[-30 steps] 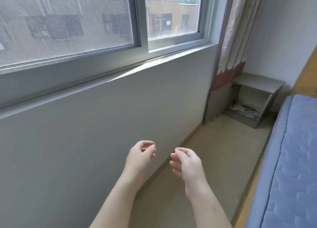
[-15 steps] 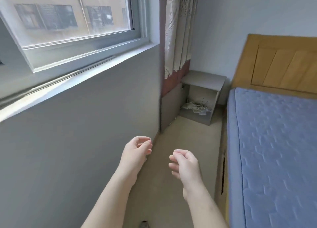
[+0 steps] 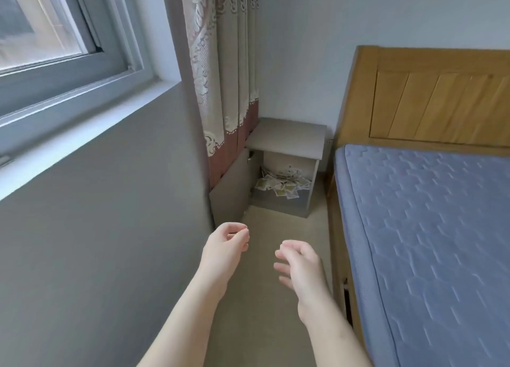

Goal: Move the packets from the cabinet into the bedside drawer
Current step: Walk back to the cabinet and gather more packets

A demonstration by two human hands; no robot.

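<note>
Left hand point(image 3: 223, 252), right hand point(image 3: 300, 267) empty, fingers point(image 3: 239, 237) loosely curled; print on distant packets point(image 3: 281, 183) illegible.

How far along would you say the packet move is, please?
Done: the cabinet stands open. In hand: nothing; the left hand and right hand are empty and short of the cabinet. Left: a pile of packets lies inside it, to be carried over.
</note>
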